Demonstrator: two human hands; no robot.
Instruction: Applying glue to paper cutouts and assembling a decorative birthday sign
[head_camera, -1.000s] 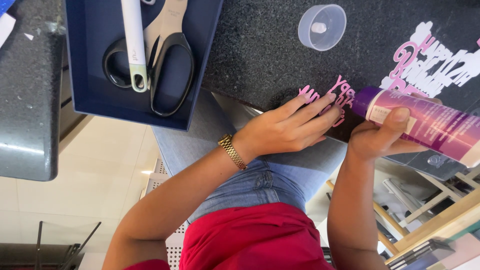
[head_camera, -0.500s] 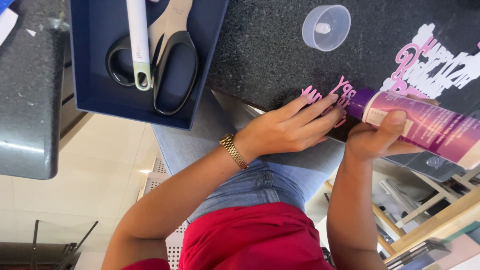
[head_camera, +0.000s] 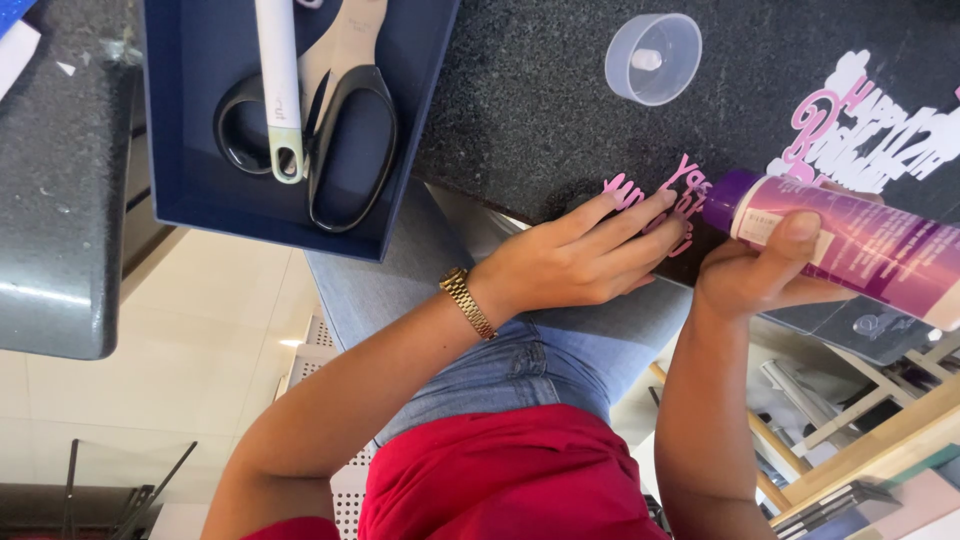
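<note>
Lying across the upper frame: a dark speckled stone counter (head_camera: 540, 110), polished, its near edge running just above the person's lap. On it, at the edge, pink cut-out paper lettering (head_camera: 680, 195), pressed flat under the left hand (head_camera: 575, 262), whose fingers are extended and held close together, fingertips on the letters; a gold link watch (head_camera: 468, 302) sits on that wrist. Just right of the lettering, a purple glue bottle (head_camera: 850, 245) with a pale label, gripped in the right hand (head_camera: 760, 280), fingers wrapped around the barrel, its purple tip touching or very near the lettering. Farther back on the counter: a clear round plastic cap (head_camera: 653, 58), open side toward the camera, and a larger pink-and-white script cut-out (head_camera: 870, 135). At upper left, a navy shallow box (head_camera: 190, 150) overhanging the counter edge, holding black-handled scissors (head_camera: 345, 130) and a white-handled tool (head_camera: 278, 90). A second grey stone surface (head_camera: 60, 200) at far left. Below: pale tiled floor (head_camera: 150, 400), wooden frame pieces (head_camera: 890, 440) at lower right. The person wears blue jeans and a red top.
</note>
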